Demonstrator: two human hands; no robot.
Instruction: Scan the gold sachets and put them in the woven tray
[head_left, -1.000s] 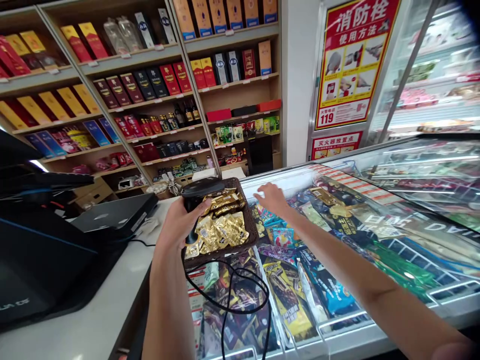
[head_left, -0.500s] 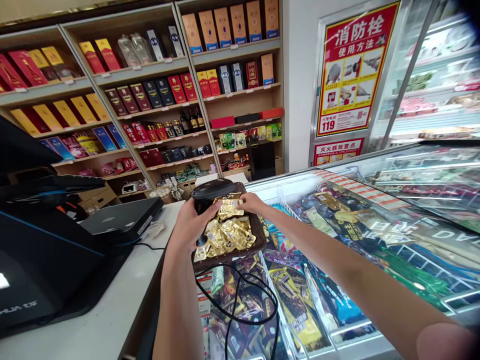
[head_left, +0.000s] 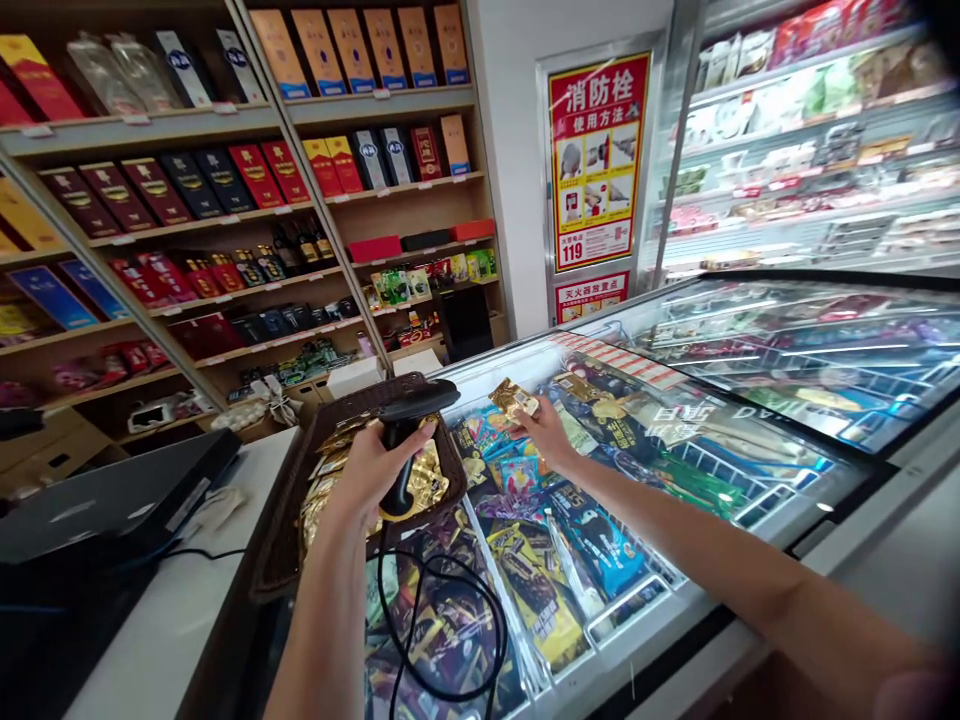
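Note:
My left hand (head_left: 367, 460) is closed around the handle of a black barcode scanner (head_left: 420, 400), its head tilted over a brown wicker basket (head_left: 277, 540). Gold foil packets (head_left: 326, 475) fill the basket, partly hidden by my left hand and wrist. Farther right, my right hand (head_left: 551, 435) pinches a gold foil packet (head_left: 514, 398) by its near edge, held above the glass top of a freezer. The scanner's black cable (head_left: 499, 610) drops from the handle and loops over the freezer glass.
The chest freezer (head_left: 667, 600) holds colourful ice cream packs (head_left: 540, 590) in wire baskets. To the left, a dark device (head_left: 142, 500) stands on a white counter (head_left: 150, 620). Shelves of boxed bottles (head_left: 352, 165) line the back; a fire-hydrant poster (head_left: 600, 160) hangs beside them.
My right hand has moved right, away from the basket, with a gold packet in its fingers. The scanner stays in my left hand over the basket. The view has turned right.

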